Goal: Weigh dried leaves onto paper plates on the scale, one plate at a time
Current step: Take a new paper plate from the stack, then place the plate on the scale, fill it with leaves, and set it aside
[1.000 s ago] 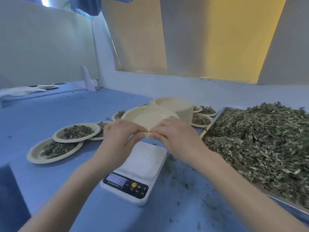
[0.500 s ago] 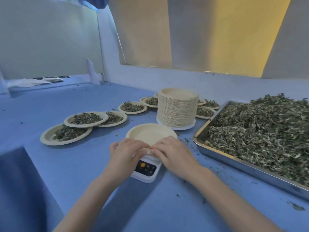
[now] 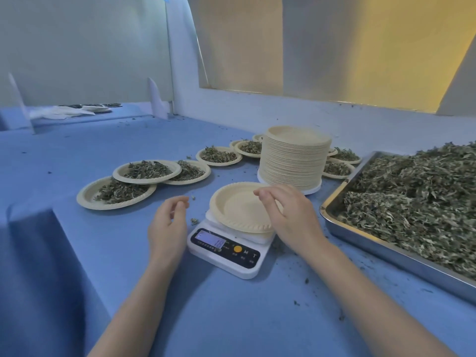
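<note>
An empty paper plate (image 3: pixel 235 207) lies on the white digital scale (image 3: pixel 226 249) in the middle of the blue table. My right hand (image 3: pixel 288 215) hovers over the plate's right side with fingers loosely curled, holding nothing. My left hand (image 3: pixel 168 224) hangs just left of the scale, fingers relaxed and empty. A metal tray (image 3: pixel 373 243) heaped with dried leaves (image 3: pixel 417 199) stands at the right. A tall stack of empty paper plates (image 3: pixel 295 158) stands behind the scale.
Several filled plates (image 3: pixel 146 171) lie in a row from the left to behind the stack. Leaf crumbs are scattered on the blue cloth (image 3: pixel 231 318). A white wall (image 3: pixel 360 117) runs along the back, and the table edge drops at the near left.
Both hands let go of the plate, which now rests on the scale, and drew apart. The scale's display is uncovered.
</note>
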`<action>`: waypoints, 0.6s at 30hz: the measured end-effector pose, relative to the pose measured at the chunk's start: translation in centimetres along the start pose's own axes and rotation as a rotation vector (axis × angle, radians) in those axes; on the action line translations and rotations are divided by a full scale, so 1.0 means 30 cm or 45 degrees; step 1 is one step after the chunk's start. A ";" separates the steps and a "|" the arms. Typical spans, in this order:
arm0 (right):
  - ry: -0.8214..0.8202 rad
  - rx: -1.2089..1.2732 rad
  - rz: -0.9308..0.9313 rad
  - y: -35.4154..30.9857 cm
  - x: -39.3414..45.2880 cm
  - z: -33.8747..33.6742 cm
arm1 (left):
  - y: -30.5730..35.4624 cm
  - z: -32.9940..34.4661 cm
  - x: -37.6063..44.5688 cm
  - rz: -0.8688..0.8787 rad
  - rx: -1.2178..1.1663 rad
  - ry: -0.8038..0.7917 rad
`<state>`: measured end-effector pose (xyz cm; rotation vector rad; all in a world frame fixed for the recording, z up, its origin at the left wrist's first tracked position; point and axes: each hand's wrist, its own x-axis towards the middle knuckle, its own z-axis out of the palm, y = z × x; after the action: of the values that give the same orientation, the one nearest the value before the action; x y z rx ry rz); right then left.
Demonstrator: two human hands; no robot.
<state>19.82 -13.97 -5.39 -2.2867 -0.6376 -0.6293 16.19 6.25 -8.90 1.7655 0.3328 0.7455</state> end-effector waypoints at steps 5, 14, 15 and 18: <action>0.096 0.030 0.066 0.018 -0.022 0.003 | -0.022 -0.010 -0.003 -0.034 0.065 -0.045; 0.113 0.029 0.044 0.028 -0.042 -0.008 | -0.019 -0.009 -0.018 0.011 0.122 -0.063; 0.114 0.037 0.052 0.026 -0.043 -0.008 | -0.016 -0.005 -0.023 0.084 0.182 -0.047; 0.086 0.026 0.065 0.011 -0.042 -0.008 | 0.027 0.019 -0.055 0.493 0.382 0.025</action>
<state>18.97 -14.70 -6.12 -2.2458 -0.5495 -0.6696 15.17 4.62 -8.77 2.1401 0.1176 1.0284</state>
